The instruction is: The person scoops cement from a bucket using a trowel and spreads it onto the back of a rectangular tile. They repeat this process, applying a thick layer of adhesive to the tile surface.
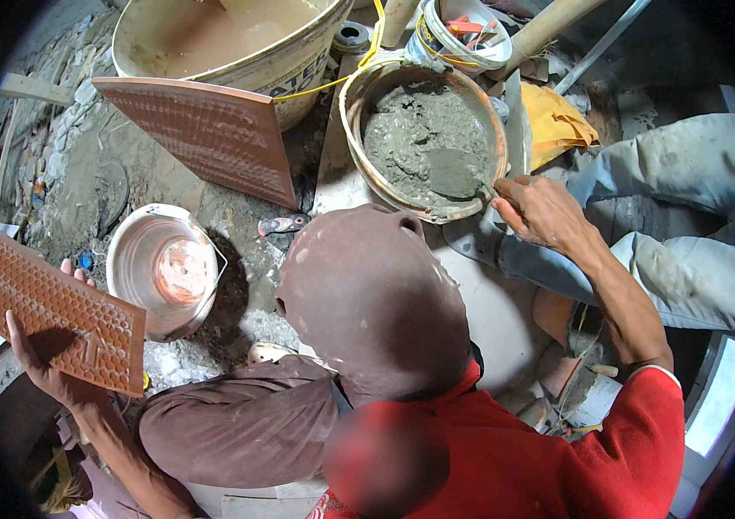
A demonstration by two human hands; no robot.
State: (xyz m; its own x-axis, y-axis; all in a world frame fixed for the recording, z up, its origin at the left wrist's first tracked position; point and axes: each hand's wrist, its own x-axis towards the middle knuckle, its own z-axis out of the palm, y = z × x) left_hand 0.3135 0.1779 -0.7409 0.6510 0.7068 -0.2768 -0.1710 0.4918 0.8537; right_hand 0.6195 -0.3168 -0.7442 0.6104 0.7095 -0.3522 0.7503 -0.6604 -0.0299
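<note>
Holding a clay-brown tile [43, 298], its honeycomb back still bare, in my left hand [52, 381] beside a white bucket [130, 253], I grip a trowel [454, 176] in mixed grey mortar [411, 125] with my right hand [542, 212].

Building or repair site, tiling work. Signs: bucket [367, 175] of wet grey mortar [415, 125], trowel [456, 176] set in it; brown tile [54, 311] with patterned back, bigger tile [203, 130] leaning near a large tub [320, 52] of murky water [255, 26]; white pail [488, 62] of tools [471, 33]; dirty grey floor [164, 164], rubble [60, 143] at left. View's rim dark; indoors or out, hard to say.
</note>
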